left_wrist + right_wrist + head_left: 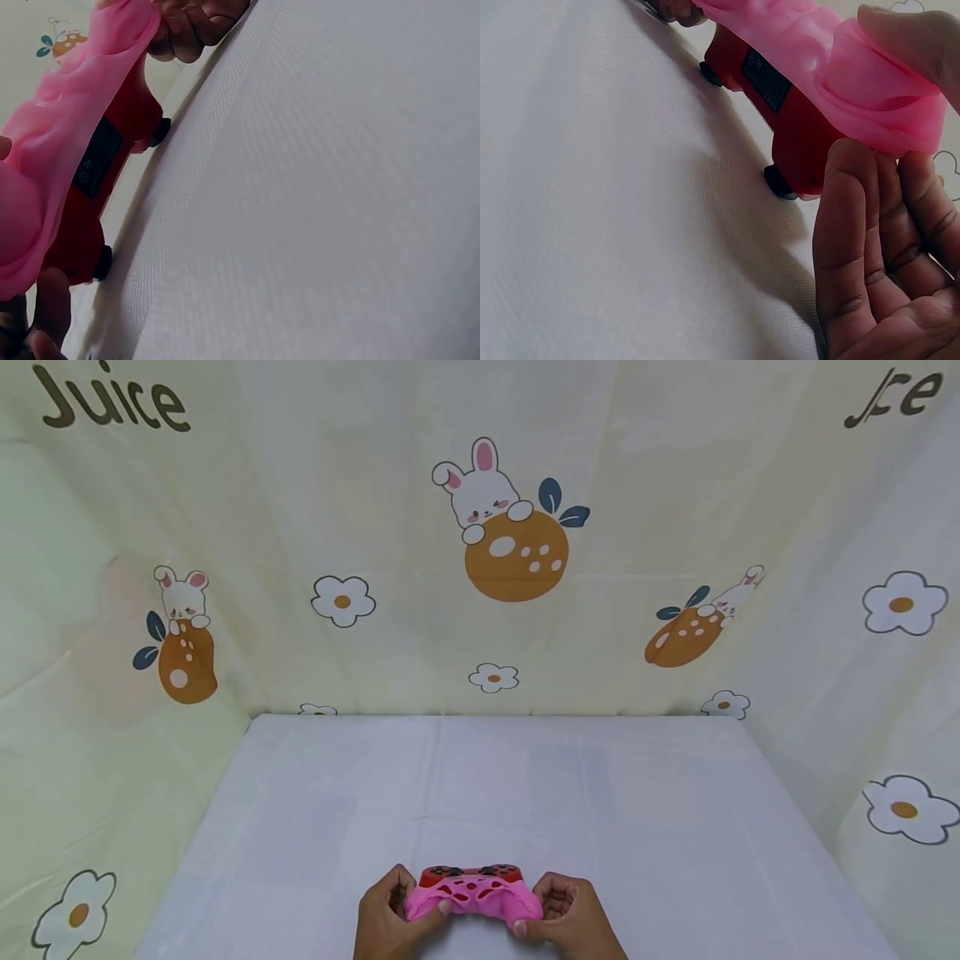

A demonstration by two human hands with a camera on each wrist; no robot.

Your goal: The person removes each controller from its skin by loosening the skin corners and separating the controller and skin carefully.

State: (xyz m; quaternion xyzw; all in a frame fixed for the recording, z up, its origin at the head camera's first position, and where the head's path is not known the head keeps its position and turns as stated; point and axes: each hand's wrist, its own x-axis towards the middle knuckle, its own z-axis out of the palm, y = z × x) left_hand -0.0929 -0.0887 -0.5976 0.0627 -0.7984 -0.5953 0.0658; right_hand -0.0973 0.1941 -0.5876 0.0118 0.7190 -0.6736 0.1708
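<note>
A red game controller (470, 872) with dark buttons is held low over the table's near side. A pink stretchy cover (510, 904) with cut-out holes wraps its near part and handles, leaving the far red edge bare. My left hand (393, 917) pinches the cover at the left handle, thumb on the near side. At the other handle my right hand (573, 912) grips it between thumb and curled fingers. From the right wrist, the cover (885, 120) looks bunched in folds, and the controller's red body (802, 142) shows below it with a dark label and black knobs.
A white cloth covers the table (480, 785). Light curtains stand behind and at both sides, printed with rabbits on orange fruit (517, 556) and white flowers (343, 602).
</note>
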